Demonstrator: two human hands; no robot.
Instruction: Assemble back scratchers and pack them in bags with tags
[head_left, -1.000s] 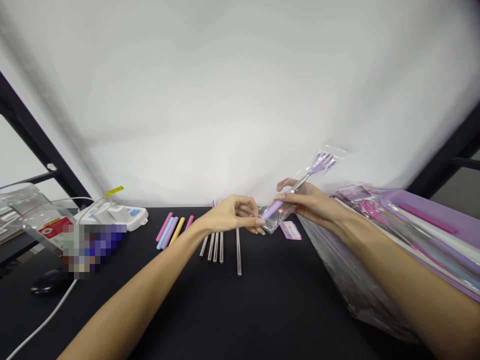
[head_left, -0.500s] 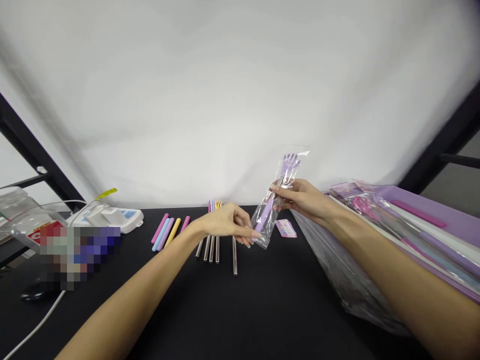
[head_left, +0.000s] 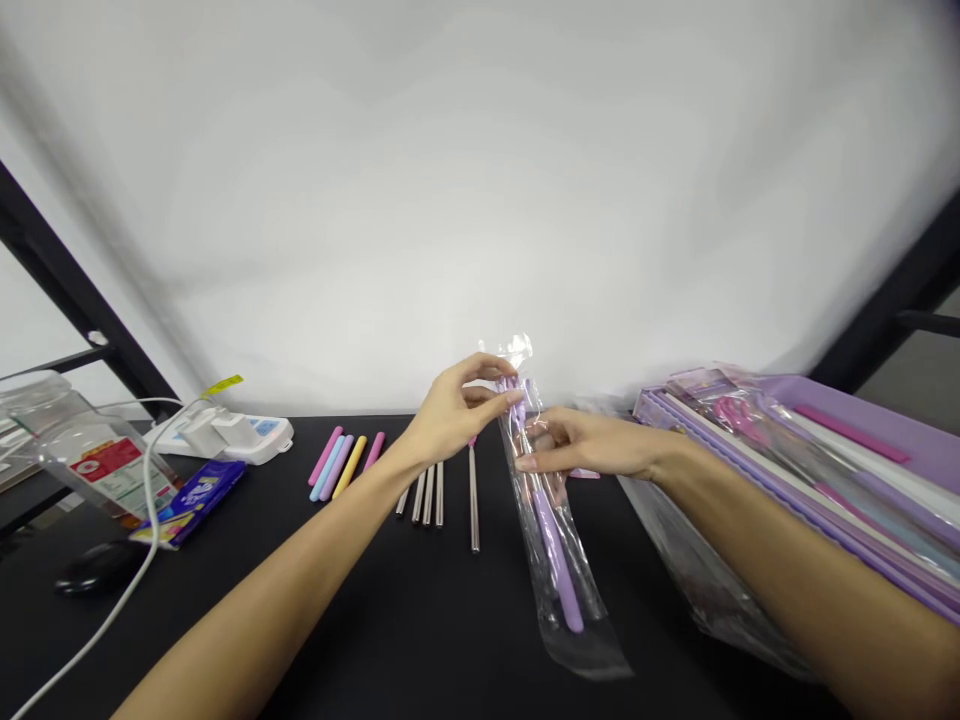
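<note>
A purple back scratcher (head_left: 556,555) lies inside a clear plastic sleeve (head_left: 587,650), tilted with its handle toward me. My left hand (head_left: 472,405) pinches the claw end at the top, thumb and fingers closed. Lower down, my right hand (head_left: 574,445) is closed on the bagged back scratcher around its shaft. To the left, several metal rods (head_left: 428,498) lie in a row, their upper ends hidden by my left hand. A separate rod with a pink tip (head_left: 474,505) lies nearer the sleeve. Partly behind my right hand shows a small pink card (head_left: 585,473).
Several coloured handles (head_left: 341,465) lie left of the rods. Farther left are a power strip (head_left: 266,440), a blue packet (head_left: 202,500), a plastic jar (head_left: 97,450), a black mouse (head_left: 97,568) and a white cable (head_left: 94,640). A purple bin (head_left: 847,415) of bagged items stands right.
The bagged back scratcher has swung from claw-up and raised to lying lower with its handle toward me. My left hand moved from the handle end to the claw end; my right hand came lower.
</note>
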